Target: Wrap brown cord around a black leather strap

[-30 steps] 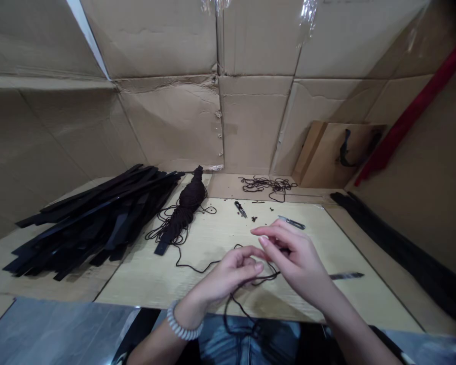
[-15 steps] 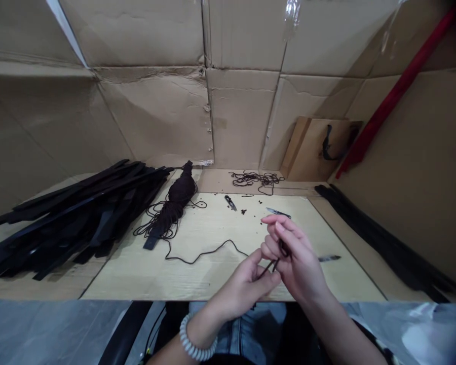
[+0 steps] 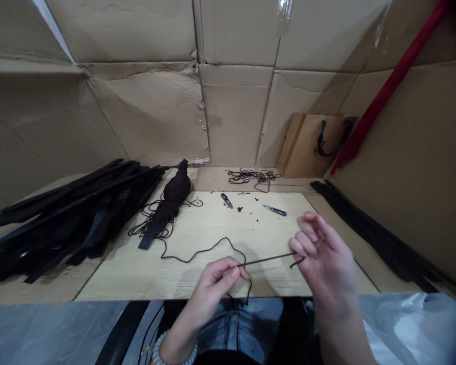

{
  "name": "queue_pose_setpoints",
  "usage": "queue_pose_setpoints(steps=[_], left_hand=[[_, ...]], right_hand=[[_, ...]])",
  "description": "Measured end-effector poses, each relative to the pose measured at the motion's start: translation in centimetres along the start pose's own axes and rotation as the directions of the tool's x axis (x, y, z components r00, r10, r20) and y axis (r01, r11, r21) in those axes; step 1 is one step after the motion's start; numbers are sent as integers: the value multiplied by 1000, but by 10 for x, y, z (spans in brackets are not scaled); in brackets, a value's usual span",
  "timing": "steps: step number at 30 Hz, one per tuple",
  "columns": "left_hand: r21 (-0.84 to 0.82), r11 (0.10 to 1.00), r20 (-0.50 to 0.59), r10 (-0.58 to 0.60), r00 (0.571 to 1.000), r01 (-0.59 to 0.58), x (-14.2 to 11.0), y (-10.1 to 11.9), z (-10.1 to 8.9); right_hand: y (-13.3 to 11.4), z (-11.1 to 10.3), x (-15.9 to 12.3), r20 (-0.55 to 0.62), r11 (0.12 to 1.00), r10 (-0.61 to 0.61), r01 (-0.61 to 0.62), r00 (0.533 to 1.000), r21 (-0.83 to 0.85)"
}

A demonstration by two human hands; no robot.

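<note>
A dark brown cord (image 3: 268, 259) is stretched between my two hands above the table's front part. My left hand (image 3: 216, 281) pinches it between thumb and fingertips. Curled fingers of my right hand (image 3: 323, 253) grip the other stretch, and a short loose end pokes out below them. From my left hand the cord hangs down at the table edge, then runs across the tabletop to a wound bundle of cord (image 3: 177, 190) at the left. Two thread snips, one (image 3: 227, 201) near the middle and another (image 3: 274, 210) beyond my right hand, lie on the table.
Dark flat strips (image 3: 79, 213) are heaped at the left. More black strips (image 3: 368, 233) lie along the right side. Tangled cord pieces (image 3: 253, 177) rest at the back beside a brown paper bag (image 3: 307, 144). Cardboard walls (image 3: 235, 116) enclose the table; a red strip (image 3: 391, 86) hangs at the right.
My hands have moved apart, the left one leftward and the right one rightward, drawing the cord straight between them. Before, they were together with the cord bunched at the fingers.
</note>
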State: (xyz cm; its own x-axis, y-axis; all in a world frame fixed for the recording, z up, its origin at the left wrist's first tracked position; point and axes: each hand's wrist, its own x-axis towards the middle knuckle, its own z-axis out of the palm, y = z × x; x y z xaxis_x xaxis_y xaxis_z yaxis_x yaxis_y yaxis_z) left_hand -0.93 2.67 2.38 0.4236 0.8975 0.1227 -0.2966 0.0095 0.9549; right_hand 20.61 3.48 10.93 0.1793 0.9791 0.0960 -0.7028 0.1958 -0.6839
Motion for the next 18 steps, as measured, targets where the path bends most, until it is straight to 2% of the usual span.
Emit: queue_pose_setpoints(steps=[2, 4, 6, 7, 9, 10, 11, 12, 14, 15, 16, 18], left_hand=[[2, 999, -75, 34, 997, -33, -2, 7, -7], [86, 994, -144, 87, 986, -75, -4, 17, -12], [252, 963, -141, 136, 981, -98, -6, 26, -13], [336, 937, -110, 145, 983, -100, -8, 30, -12], [457, 885, -28, 116, 993, -91, -9, 36, -6], [487, 869, 7, 94, 996, -85, -10, 37, -4], [498, 864, 31, 73, 997, -79, -11, 37, -2], [494, 867, 49, 57, 997, -73, -11, 37, 0], [464, 883, 61, 49, 997, -72, -12, 35, -2], [456, 887, 53, 51, 997, -70, -12, 33, -5], [458, 886, 35, 60, 998, -69, -13, 31, -8], [472, 879, -20, 80, 997, -62, -13, 27, -17]], right_hand=[[-9, -12, 6, -86, 996, -94, 94, 992, -9], [-10, -22, 9, -163, 970, -239, 229, 957, -76], [0, -26, 6, -149, 923, -353, 317, 924, -219], [9, -25, 0, -82, 892, -368, 327, 926, -311], [31, -19, -15, 124, 813, -261, 287, 957, -506], [43, -15, -24, 258, 765, -111, 248, 960, -594], [53, -11, -32, 328, 724, 61, 185, 943, -665], [62, -8, -38, 377, 687, 233, 122, 896, -716], [72, -11, -44, 397, 629, 456, 27, 797, -777], [73, -16, -42, 378, 603, 502, -1, 778, -798], [71, -26, -38, 340, 571, 506, -12, 793, -821], [60, -53, -25, 201, 469, 405, -14, 892, -883]])
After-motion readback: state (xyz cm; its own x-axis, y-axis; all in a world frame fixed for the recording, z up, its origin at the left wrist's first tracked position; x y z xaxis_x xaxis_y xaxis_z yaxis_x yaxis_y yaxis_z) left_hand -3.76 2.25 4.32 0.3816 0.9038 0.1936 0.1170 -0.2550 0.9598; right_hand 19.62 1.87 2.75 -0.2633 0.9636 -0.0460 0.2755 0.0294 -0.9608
